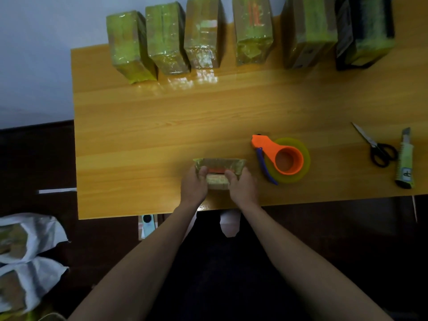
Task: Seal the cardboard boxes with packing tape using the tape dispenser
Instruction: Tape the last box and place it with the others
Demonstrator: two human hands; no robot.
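Both of my hands are on a small taped box that sits near the front edge of the wooden table. My left hand grips its left end and my right hand grips its right end, thumbs curled over the top and the other fingers hidden round the sides. Just to the right of the box, not touching it, the orange tape dispenser lies flat with its yellowish roll of tape. Further right lie a pair of scissors and a utility knife, side by side. Six wrapped boxes stand in a row along the far edge of the table.
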